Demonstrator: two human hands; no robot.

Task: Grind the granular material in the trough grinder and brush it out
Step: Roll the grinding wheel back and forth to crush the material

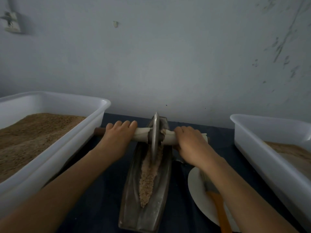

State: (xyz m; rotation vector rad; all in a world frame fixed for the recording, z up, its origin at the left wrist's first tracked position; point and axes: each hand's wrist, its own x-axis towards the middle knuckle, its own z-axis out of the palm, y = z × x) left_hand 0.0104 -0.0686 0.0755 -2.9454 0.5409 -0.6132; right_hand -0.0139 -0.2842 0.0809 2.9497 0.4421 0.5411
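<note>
A dark metal trough grinder (133, 195) lies lengthwise in front of me on the table. Tan granular material (148, 179) fills its groove. The metal grinding wheel (155, 132) stands upright at the far end of the trough, on a wooden axle wrapped in pale paper (141, 134). My left hand (117, 133) grips the axle left of the wheel. My right hand (190, 140) grips it on the right. A brush with an orange handle (218, 209) lies on a white plate (196, 195), partly hidden under my right forearm.
A large white tub (55, 145) holding brown granular material stands at the left, close to the axle's end. Another white tub (262, 158) with some tan material stands at the right. A dark cloth (101, 190) covers the table. A grey wall rises right behind.
</note>
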